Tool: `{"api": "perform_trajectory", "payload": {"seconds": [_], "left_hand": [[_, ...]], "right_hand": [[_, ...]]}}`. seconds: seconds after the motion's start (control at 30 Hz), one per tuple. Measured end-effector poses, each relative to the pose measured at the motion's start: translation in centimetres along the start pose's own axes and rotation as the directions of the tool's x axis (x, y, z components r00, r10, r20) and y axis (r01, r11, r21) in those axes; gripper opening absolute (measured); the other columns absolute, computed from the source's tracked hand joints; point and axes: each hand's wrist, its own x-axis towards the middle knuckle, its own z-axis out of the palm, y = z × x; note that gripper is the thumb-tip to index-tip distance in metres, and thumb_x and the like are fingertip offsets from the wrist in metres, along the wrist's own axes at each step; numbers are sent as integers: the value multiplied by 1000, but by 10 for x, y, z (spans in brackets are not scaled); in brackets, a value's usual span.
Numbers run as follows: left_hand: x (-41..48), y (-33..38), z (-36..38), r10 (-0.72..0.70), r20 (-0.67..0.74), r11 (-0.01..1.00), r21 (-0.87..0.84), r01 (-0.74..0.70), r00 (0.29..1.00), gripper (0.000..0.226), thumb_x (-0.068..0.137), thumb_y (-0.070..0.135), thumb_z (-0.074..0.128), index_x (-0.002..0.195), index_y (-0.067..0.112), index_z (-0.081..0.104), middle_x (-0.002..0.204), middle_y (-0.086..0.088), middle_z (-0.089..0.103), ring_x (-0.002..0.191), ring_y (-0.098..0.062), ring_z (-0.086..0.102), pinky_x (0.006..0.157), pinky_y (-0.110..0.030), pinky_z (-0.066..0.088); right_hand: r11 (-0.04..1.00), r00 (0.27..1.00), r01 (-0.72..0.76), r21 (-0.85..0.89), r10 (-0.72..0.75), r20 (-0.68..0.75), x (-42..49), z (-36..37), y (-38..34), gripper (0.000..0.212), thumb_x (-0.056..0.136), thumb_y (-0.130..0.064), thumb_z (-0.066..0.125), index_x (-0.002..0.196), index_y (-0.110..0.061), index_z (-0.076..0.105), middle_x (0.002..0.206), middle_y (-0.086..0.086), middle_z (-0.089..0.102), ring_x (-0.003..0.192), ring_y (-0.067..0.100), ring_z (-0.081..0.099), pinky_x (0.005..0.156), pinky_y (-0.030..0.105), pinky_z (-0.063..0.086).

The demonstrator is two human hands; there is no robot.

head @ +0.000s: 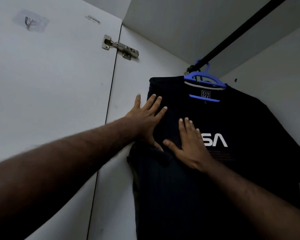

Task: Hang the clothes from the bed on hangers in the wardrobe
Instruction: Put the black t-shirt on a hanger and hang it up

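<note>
A dark T-shirt (241, 122) hangs on a blue hanger (204, 78), whose hook sits over the black rail (241, 30) in the corner of the white wardrobe. The left hand (145, 116) lies flat on the shirt near its shoulder, fingers straight and spread, grasping nothing. The right hand (189, 144) presses flat on the chest, fingers straight and close together, covering the start of the white lettering (216, 140). To the left stands the open door (50, 84) with a metal hinge (119, 46) and a clear stick-on hook (29, 21).
</note>
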Motion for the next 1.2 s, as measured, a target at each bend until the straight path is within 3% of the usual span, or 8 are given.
{"api": "perform_trajectory", "payload": {"seconds": [0.2, 0.47, 0.6, 0.67, 0.9, 1.0, 1.1, 1.2], "left_hand": [[-15, 9, 0, 95, 59, 995, -1, -95, 994, 139, 53, 101, 35, 154, 16, -7, 159, -18, -19, 146, -32, -24, 112, -66, -13], [9, 63, -21, 250, 15, 962, -118, -247, 968, 127, 64, 96, 29, 155, 12, 0, 162, -15, -7, 149, -27, -16, 114, -62, -13], [40, 95, -39, 271, -110, 921, -258, -291, 956, 113, 73, 90, 22, 156, 16, 2, 163, -11, 0, 150, -23, -8, 116, -59, -11], [58, 111, -50, 298, -174, 895, -291, -338, 939, 104, 78, 85, 22, 156, 18, 4, 163, -9, 4, 150, -22, -4, 117, -59, -9], [97, 148, -69, 293, -314, 848, -350, -397, 903, 86, 89, 74, 28, 155, 21, 13, 162, -8, 13, 150, -21, 5, 119, -57, -3], [105, 160, -67, 283, -349, 833, -371, -409, 893, 82, 91, 70, 34, 154, 21, 17, 160, -7, 18, 150, -20, 9, 119, -55, -2], [109, 168, -65, 257, -380, 797, -437, -417, 889, 76, 92, 64, 43, 152, 22, 24, 156, -6, 29, 145, -21, 24, 121, -49, 11], [112, 175, -68, 174, -350, 661, -652, -372, 921, 64, 92, 55, 52, 144, 19, 40, 137, -5, 49, 122, -21, 50, 104, -40, 43]], "right_hand": [[980, 994, 28, -196, -5, 114, -14, 0, 17, 120, 65, -94, 5, 154, -18, -18, 160, -1, -28, 144, 13, -31, 119, 48, -16], [948, 991, 91, -306, -57, 117, -33, -47, 58, 97, 77, -87, 10, 157, -31, 7, 165, 0, -9, 150, 15, -17, 119, 49, -9], [967, 988, -104, -234, 73, -139, -39, -87, 101, 75, 86, -64, 23, 138, -19, 52, 151, 10, 39, 144, 24, 30, 116, 48, 25], [938, 953, -243, -248, 183, -240, -44, -112, 135, 55, 93, -49, 40, 131, -12, 57, 139, 15, 50, 131, 31, 46, 107, 45, 38], [738, 724, -674, 0, 662, -195, -54, -164, 214, 53, 92, -34, 64, 135, -5, 50, 137, 20, 52, 123, 33, 53, 98, 36, 44], [659, 668, -733, 169, 744, 2, -57, -158, 227, 54, 90, -37, 69, 133, -11, 49, 121, 18, 61, 103, 31, 63, 71, 35, 53], [684, 694, -720, 120, 711, 113, -63, -150, 233, 31, 87, -20, 74, 108, 1, 64, 92, 14, 66, 72, 20, 62, 56, 27, 49], [767, 766, -639, 52, 641, -38, -66, -148, 228, 18, 83, -13, 72, 83, 5, 66, 74, 9, 62, 64, 17, 57, 57, 26, 44]]}}
